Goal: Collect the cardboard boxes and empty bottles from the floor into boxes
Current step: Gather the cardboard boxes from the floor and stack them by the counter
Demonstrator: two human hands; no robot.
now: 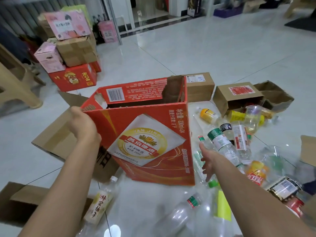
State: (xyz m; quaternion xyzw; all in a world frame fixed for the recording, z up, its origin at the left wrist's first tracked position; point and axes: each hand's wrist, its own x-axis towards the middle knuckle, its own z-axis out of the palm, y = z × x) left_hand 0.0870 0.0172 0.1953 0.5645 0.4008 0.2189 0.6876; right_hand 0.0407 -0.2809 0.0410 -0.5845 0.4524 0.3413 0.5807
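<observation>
A big red beer carton (153, 134) stands open-topped on the floor in front of me. My left hand (82, 124) grips its near left top edge. My right hand (207, 161) hovers with fingers spread over a heap of empty plastic bottles (222, 146) just right of the carton, holding nothing. More bottles lie near me: one with a cream label (99, 206) at lower left and a clear one with a red-green label (181, 212) in the lower middle. A brown box on its side (236, 98) spills yellow-labelled bottles (239, 116).
Flattened cardboard (56, 139) lies left of the red carton and more at lower left (18, 200). A closed brown box (199, 88) sits behind. Stacked pink, brown and red cartons (71, 53) stand at far left by a beige plastic stool (15, 86). Glossy tile floor (196, 48) stretches beyond.
</observation>
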